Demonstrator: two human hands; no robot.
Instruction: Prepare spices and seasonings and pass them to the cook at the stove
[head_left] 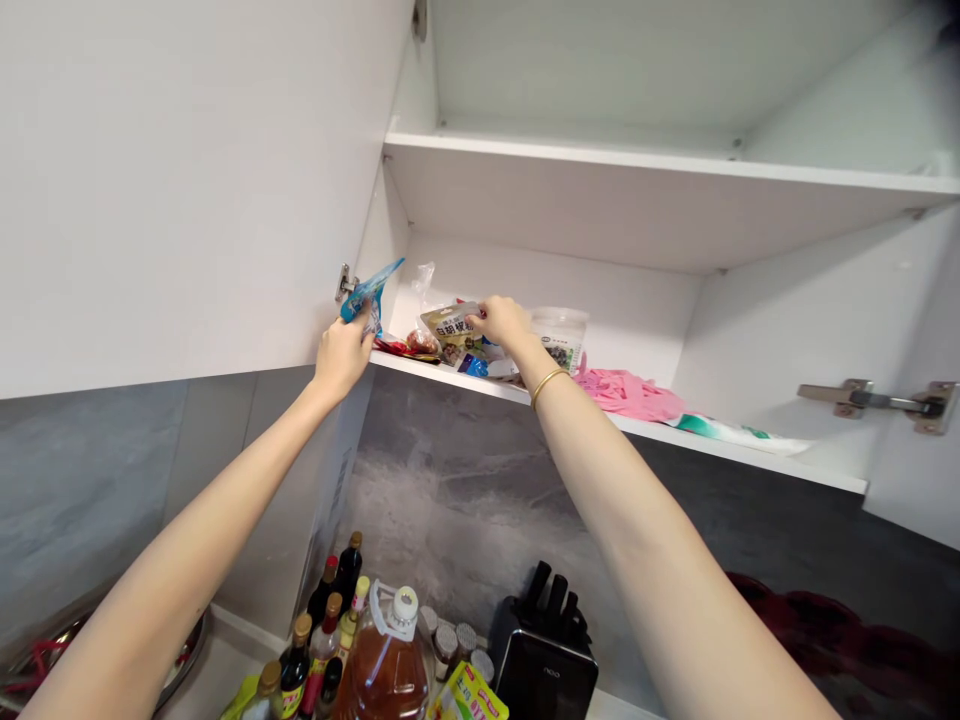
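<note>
My left hand is closed around a blue plastic packet at the left end of the lower cupboard shelf. My right hand pinches the upper right corner of a white pepper packet, which tilts upright on that shelf. Beneath and beside it lie red packets, a clear bag with reddish contents and a small blue wrapper. Just right of my right hand stands a clear plastic jar with dark contents, partly hidden by my wrist.
Pink cloth or gloves and a white-green packet lie further right on the shelf. An open cupboard door is at left. Below stand sauce bottles, a large oil jug, spice jars and a black knife block.
</note>
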